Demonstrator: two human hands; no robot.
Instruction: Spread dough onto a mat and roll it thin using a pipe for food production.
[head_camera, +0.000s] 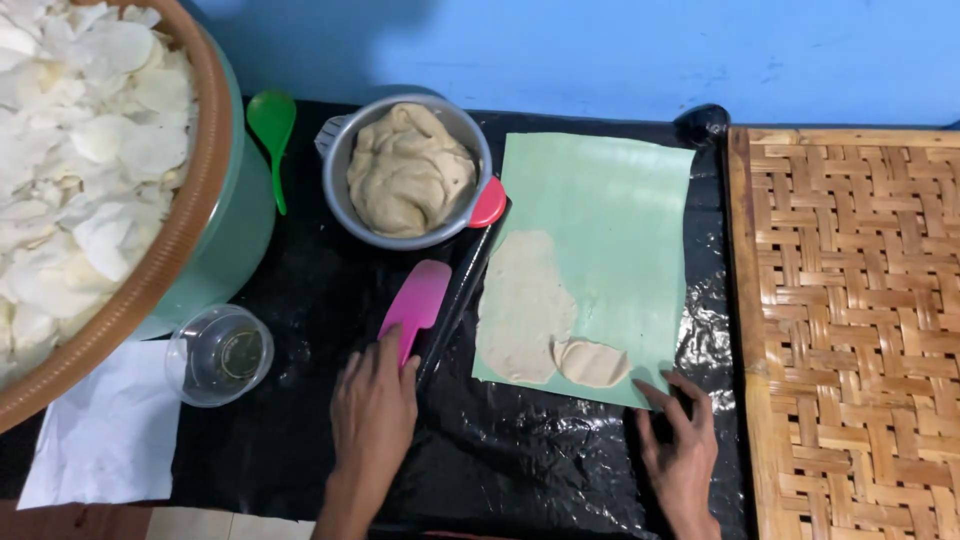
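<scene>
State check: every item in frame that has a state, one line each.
left hand: gripping pink spatula
right hand: fingertips pressing corner of green sheet
green sheet: flat, partly spread with dough
metal bowl: full of dough
clear cup: upright, nearly empty
big basket: heaped with white chips
green spoon: lying unused

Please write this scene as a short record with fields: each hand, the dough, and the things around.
left hand: fingers on pink spatula
right hand: fingertips on corner of green sheet
dough: thin layer spread on sheet; more in metal bowl
work surface: black plastic
nearby: green spoon, clear cup, basket of white chips, woven mat
</scene>
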